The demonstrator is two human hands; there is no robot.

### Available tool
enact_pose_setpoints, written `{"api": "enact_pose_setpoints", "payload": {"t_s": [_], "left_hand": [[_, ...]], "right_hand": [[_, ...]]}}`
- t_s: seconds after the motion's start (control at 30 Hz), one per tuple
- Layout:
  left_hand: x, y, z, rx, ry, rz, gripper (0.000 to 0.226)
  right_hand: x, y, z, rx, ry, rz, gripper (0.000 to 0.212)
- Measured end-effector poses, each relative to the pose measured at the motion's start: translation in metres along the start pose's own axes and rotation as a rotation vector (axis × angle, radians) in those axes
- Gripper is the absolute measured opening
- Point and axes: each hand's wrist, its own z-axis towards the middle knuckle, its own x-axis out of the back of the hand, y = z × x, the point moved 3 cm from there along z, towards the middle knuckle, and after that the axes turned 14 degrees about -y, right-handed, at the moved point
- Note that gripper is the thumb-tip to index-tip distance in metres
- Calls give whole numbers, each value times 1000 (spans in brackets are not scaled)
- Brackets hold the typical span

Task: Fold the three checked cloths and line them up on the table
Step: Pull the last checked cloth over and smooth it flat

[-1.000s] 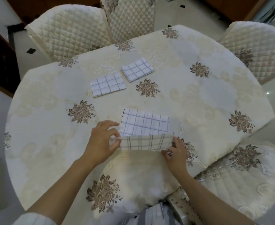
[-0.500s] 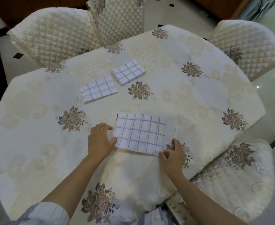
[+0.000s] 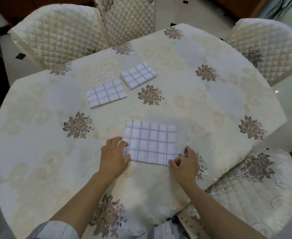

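Cloth-folding, last piece: large white cloth with thin grey checks (image 3: 150,144) lying flat near the front edge of the cream flower-embroidered counter (image 3: 219,104), between both hands. Doubled into a rectangle, probably a fold or two short of finished, judging by its size against the two small folded checked cloths (image 3: 106,93) set side by side, just apart, further back and to the left. Placed close to the body, likely for easy reach while creasing.

Left hand (image 3: 114,157) palm down over the cloth's left edge, fingers (image 3: 122,144) nearly straight and close together, pressing the layers flat, thumb stretched towards the near left corner. Seemingly there to stop the layers sliding. Right hand (image 3: 184,163) at the near right corner, fingers (image 3: 172,163) curled, thumb and forefinger pinching that corner, apparently to square the edges. Both forearms angled inward towards the cloth, wrists low, resting on the counter or just above it; hard to tell which.
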Motion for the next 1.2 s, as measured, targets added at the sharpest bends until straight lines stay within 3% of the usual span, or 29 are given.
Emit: {"api": "enact_pose_setpoints", "payload": {"t_s": [0.27,0.37,0.53,0.67,0.97,1.2], "left_hand": [[-10,7,3,-31,-84,122,46],[-13,19,5,-64,-72,183,46],[-36,55,10,-96,-68,324,60],[-54,60,20,-64,-116,387,79],[-44,-9,9,-25,-125,448,68],[-27,-39,10,75,-148,443,76]], "right_hand": [[4,2,-3,10,61,-28,20],[3,-1,-4,100,86,-130,41],[-14,-26,4,312,-76,-466,72],[-26,-36,13,292,-167,-568,76],[-5,2,27,151,-178,-552,88],[16,1,37,79,-290,-570,106]]}}
